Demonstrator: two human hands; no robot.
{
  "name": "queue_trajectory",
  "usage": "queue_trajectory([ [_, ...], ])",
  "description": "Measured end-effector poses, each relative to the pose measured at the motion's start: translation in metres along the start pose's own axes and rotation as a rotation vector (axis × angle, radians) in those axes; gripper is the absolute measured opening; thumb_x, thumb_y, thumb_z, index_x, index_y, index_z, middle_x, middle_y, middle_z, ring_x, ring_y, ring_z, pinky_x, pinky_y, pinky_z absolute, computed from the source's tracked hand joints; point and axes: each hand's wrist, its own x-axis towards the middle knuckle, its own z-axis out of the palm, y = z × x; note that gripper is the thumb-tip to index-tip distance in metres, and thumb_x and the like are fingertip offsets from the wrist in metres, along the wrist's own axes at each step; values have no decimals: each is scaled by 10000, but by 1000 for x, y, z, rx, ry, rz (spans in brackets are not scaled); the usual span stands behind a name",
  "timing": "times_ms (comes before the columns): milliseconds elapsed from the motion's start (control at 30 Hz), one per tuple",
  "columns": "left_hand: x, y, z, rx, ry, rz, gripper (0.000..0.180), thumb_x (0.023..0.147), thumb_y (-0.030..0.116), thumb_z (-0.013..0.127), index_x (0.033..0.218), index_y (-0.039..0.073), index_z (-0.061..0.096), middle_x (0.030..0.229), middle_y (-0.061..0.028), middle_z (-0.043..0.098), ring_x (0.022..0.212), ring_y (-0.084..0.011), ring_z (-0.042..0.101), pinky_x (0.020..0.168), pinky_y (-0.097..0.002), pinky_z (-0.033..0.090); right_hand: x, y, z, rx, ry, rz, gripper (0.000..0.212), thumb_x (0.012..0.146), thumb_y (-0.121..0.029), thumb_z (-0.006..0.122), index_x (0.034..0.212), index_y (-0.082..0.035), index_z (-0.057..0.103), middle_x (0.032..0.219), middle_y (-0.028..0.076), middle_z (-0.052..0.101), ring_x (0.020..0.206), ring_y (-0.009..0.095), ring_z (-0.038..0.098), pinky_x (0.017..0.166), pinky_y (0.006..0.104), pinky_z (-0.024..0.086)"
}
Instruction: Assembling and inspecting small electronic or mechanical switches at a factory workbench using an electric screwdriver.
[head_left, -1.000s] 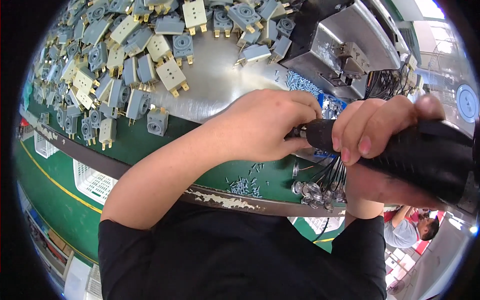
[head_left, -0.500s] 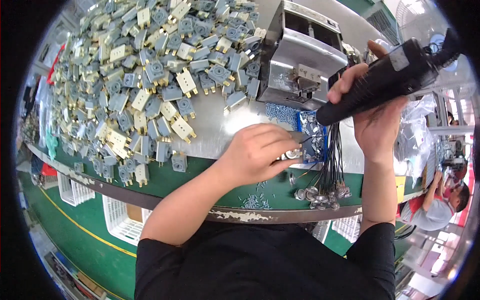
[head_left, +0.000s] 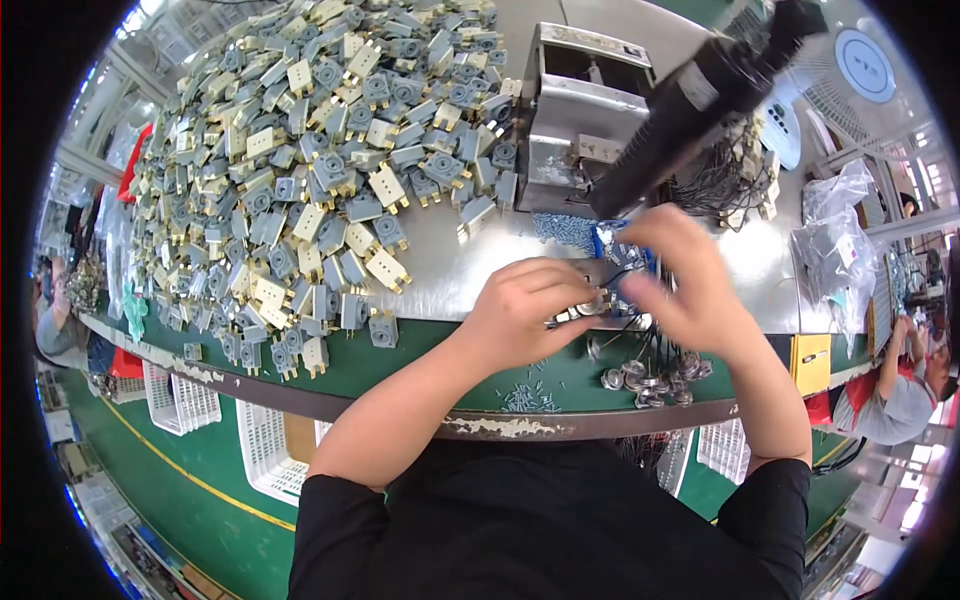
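At the far left of the worktop [head_left: 470, 285] lies a big heap of grey and cream plastic parts [head_left: 300, 170], far too many to count; they run from the upper rim down to the green front edge, well apart from both hands. Under the edge stand two white baskets [head_left: 262, 445].

Next comes the left hand [head_left: 530, 315], curled palm-down with its fingers bent in, pinching a small round metal piece [head_left: 592, 303] at its fingertips. The piece sits just to the right of that hand, between the two hands, and the left hand is the nearer one. A scatter of tiny screws [head_left: 530, 398] lies on the green strip just below it, more than can be counted.

Above and between the hands stands one grey metal machine [head_left: 580, 130], and over it hangs one black power screwdriver [head_left: 700, 95], its long axis slanting from upper right down to lower left, its tip pointing toward the hands; neither hand holds it.

The right hand [head_left: 690, 290] is blurred, fingers partly curled and reaching left toward the same piece; whether it grips anything I cannot tell. Below it lies a cluster of round metal pieces with dark wires [head_left: 650, 375], roughly eight. At the right rim sits a clear plastic bag [head_left: 840, 240].
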Motion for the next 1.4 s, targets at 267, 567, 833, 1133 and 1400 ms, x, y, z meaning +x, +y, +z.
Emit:
queue_trajectory([
  [267,1,17,3,145,217,-137,393,707,136,959,1033,52,757,996,-101,789,865,-248,769,762,-330,589,-3,1,23,-13,-89,-118,494,767,-98,822,1235,-29,679,1082,144,673,1028,375,655,900,454,541],
  [567,8,29,1,243,219,-197,427,695,112,970,1040,41,728,944,-87,768,813,-249,750,712,-326,577,-5,18,39,-160,46,-173,317,785,-248,806,993,-65,652,930,75,640,912,291,688,809,407,569],
  [833,5,18,-11,187,118,84,616,790,398,919,1148,-34,666,963,-185,781,845,-293,771,765,-367,608,12,79,-19,-261,400,-515,200,963,-221,706,1016,-34,660,958,79,710,857,243,707,775,355,579],
  [1133,6,16,-5,75,68,166,338,864,284,818,996,-7,706,815,-118,742,711,-263,736,676,-361,590,79,194,-65,-915,860,175,376,917,-427,770,959,-56,720,919,102,681,935,358,608,851,460,474],
  [1400,5,19,-3,28,16,182,236,830,192,825,951,16,724,747,-70,704,624,-237,687,599,-335,549,23,140,-59,-145,853,240,274,976,-254,747,1036,5,680,836,83,650,773,159,602,703,304,478],
])
